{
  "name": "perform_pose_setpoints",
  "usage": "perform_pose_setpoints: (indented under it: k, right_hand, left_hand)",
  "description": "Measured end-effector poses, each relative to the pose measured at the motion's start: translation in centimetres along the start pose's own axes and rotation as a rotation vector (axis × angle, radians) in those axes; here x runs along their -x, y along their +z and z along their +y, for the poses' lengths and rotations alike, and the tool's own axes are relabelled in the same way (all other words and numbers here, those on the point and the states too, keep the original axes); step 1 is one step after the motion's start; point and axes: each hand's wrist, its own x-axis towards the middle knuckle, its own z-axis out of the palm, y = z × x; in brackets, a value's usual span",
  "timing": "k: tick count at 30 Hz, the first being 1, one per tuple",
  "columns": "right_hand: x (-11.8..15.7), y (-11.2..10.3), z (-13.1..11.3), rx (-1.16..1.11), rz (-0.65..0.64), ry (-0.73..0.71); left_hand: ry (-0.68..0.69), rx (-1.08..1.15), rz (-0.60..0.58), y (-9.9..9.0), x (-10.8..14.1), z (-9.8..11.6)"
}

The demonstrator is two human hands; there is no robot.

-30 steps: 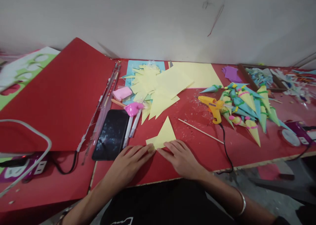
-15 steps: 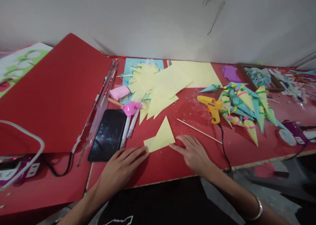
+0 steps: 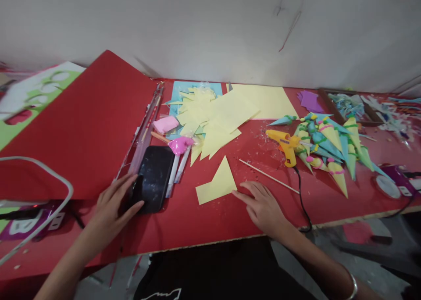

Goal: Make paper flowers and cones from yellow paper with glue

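Observation:
A folded yellow paper (image 3: 217,186) lies on the red table near its front edge, with one corner pointing up. My right hand (image 3: 261,203) rests at its right corner, index finger touching the paper and the other fingers loosely spread. My left hand (image 3: 113,208) is at the lower left edge of a black phone (image 3: 154,177), thumb and fingers apart around its corner. To the right of the paper lies a thin wooden stick (image 3: 269,176). Beyond the stick sits a yellow glue gun (image 3: 285,145) with a black cord.
Yellow paper pieces (image 3: 226,111) are heaped at the back. Decorated paper cones (image 3: 329,137) lie in a pile at the right. A large red sheet (image 3: 82,133) covers the left. Pink clay packets (image 3: 166,124) and white-barrelled pens (image 3: 177,168) lie beside the phone.
My left hand has left the folded paper and moved left to the phone, its fingers spreading. My right hand stays at the paper's right corner. The view has shifted slightly.

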Motion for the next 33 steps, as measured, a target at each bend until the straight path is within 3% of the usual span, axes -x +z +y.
perform_pose_setpoints:
  k: [8, 14, 33]
  right_hand:
    - [0.1, -0.2, -0.1, 0.001, -0.032, 0.005]
    - [0.2, -0.1, -0.1, 0.002, -0.047, 0.015]
    - [0.3, 0.2, 0.0, -0.043, -0.048, 0.027]
  left_hand:
    - [-0.120, 0.050, -0.092, 2.0, 0.7, -0.1]
    - [-0.181, 0.074, -0.173, 1.7, 0.4, 0.1]
    - [-0.179, 0.034, -0.203, 1.6, 0.5, 0.1]
